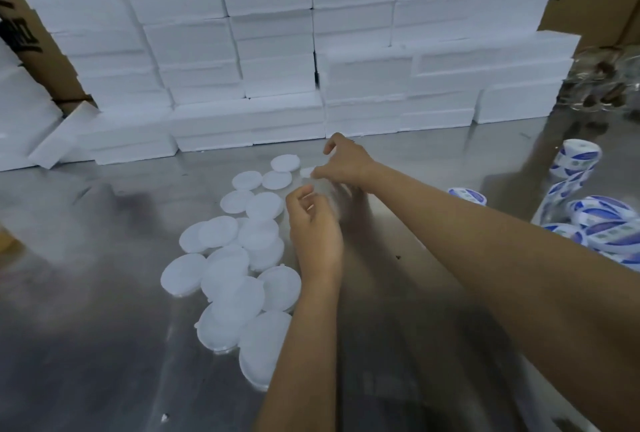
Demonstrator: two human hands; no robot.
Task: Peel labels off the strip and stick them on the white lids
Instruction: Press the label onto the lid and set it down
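Several white round lids (239,258) lie overlapping in a loose heap on the steel table, left of my hands. My left hand (315,227) is raised over the heap's right edge, its fingers curled round a pale, motion-blurred lid (334,201). My right hand (343,163) reaches in from the right just beyond it, with fingers bent onto the same blurred lid and the thumb lifted. A small white lid (306,172) shows by its fingertips. The strip of blue-and-white labels (602,220) lies coiled at the right edge, apart from both hands.
Stacked white foam boxes (277,61) form a wall along the table's back. A roll of labels (576,156) stands at the far right, with crumpled clear plastic (602,81) behind it. Brown cartons (31,26) rise at the back left. Bare steel tabletop (86,293) spreads at the front left.
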